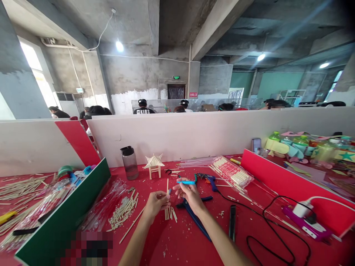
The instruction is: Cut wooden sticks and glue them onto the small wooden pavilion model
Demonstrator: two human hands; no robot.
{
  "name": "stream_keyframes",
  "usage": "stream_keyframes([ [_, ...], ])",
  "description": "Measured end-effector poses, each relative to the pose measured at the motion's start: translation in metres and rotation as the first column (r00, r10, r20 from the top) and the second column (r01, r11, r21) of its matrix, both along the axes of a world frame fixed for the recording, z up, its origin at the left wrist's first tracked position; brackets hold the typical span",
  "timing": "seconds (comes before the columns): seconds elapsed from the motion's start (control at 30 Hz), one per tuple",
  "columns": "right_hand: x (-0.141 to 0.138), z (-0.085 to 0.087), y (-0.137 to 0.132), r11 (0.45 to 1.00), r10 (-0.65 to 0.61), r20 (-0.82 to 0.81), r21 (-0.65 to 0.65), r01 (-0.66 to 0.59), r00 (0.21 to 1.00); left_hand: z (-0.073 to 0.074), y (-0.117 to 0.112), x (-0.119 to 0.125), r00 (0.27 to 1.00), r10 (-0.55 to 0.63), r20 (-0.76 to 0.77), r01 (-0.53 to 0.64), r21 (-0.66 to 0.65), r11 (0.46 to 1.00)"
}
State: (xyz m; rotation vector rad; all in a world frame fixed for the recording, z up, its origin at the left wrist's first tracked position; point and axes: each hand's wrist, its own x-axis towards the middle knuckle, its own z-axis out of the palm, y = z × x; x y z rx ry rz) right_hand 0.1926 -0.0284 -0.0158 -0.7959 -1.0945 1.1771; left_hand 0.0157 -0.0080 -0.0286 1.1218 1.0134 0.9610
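Pliers (193,216) lie partly behind the right hand (189,194) — glue gun (211,181) nearby.

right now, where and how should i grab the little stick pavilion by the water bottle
I'd pinch the stick pavilion lightly by its upright posts, just below the roof, coming from the front right. The posts show straight beneath, while the roof juts out in thin points at its corners, and the water bottle stands close on the left.
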Motion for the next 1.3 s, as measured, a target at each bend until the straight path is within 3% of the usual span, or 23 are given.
stream_keyframes([
  [0.17,-0.01,-0.01,0.001,0.979,-0.18,0.214,0.133,0.154,0.96,0.001,-0.002,0.001,1.0,-0.013,-0.009,0.013,-0.001,1.0],
  [0.33,-0.017,-0.016,-0.005,0.968,-0.195,0.277,0.207,0.139,0.941,0.004,-0.004,0.002,1.0,-0.025,-0.014,0.024,-0.009,1.0],
  [0.57,-0.017,-0.012,-0.007,0.943,-0.274,0.343,0.277,0.182,0.899,0.005,-0.004,0.002,1.0,-0.023,-0.021,0.023,-0.006,1.0],
  [1.3,-0.017,-0.015,-0.006,0.95,-0.257,0.391,0.269,0.157,0.884,0.007,-0.005,0.002,0.999,-0.033,-0.012,0.033,-0.003,0.999],
])
